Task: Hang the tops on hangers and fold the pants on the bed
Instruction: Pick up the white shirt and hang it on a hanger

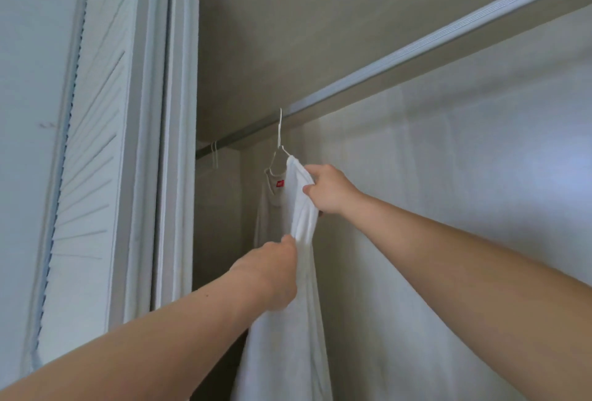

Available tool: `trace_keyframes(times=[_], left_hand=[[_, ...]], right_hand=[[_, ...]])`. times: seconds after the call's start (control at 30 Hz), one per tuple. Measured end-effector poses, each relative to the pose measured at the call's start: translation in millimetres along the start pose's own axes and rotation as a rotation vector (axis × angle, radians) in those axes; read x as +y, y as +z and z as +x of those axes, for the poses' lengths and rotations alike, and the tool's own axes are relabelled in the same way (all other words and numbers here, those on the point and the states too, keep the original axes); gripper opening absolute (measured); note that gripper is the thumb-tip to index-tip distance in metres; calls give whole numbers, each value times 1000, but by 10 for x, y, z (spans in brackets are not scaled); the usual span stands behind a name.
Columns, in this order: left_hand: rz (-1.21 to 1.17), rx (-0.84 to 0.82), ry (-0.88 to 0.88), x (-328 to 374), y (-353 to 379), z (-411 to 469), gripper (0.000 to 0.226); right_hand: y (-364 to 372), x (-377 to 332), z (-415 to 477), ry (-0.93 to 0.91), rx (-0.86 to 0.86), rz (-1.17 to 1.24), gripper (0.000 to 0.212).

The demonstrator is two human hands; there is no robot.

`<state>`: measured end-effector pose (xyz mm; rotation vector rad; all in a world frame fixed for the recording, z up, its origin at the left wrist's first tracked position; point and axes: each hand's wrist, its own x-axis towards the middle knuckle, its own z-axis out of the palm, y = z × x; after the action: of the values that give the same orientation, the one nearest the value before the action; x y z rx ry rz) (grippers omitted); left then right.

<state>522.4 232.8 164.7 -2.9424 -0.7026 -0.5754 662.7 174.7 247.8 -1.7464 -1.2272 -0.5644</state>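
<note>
Beige closet walls (pixel 288 32) fill the background, bounded on the left by a pale louvred door (pixel 93 144). A grey rod (pixel 235 138) is seen running across under the shelf. The white top (pixel 288 336) is found on a thin white hanger (pixel 279 141), whose hook is set over the rod, and the cloth hangs down edge-on to the camera, past the bottom of the view.

The top is gripped at its near shoulder by the right hand (pixel 330 190), with fingers and thumb curled round the cloth just below the hanger's arm. A fold of the front edge is pinched lower down by the left hand (pixel 269 272), fingertips closed on the fabric. A red label (pixel 280 183) can be made out inside the neckline. The hooks of spare hangers (pixel 215 154) are seen further left on the rod, well apart from the top.

The step in hand is judged to be the settling of the hung top. It would be done well if the shoulder seam were drawn square over the hanger's arm while the body is smoothed downward with a light pull only. A hard tug should be avoided, since the thin hanger could be tipped or its hook lifted off the rod. The far shoulder is hidden, so its seat should be checked before the cloth is released.
</note>
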Motion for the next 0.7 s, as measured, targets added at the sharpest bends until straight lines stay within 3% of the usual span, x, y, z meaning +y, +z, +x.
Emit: trace_keyframes(times=[0.17, 0.5, 0.7], left_hand=[[173, -53, -116, -193, -20, 278, 58], [557, -230, -263, -374, 82, 637, 51], [568, -204, -281, -449, 91, 626, 49]], right_hand=[[501, 77, 426, 14, -39, 38, 24], [1414, 210, 1024, 62, -89, 224, 43], [1587, 270, 1088, 60, -119, 317, 51]])
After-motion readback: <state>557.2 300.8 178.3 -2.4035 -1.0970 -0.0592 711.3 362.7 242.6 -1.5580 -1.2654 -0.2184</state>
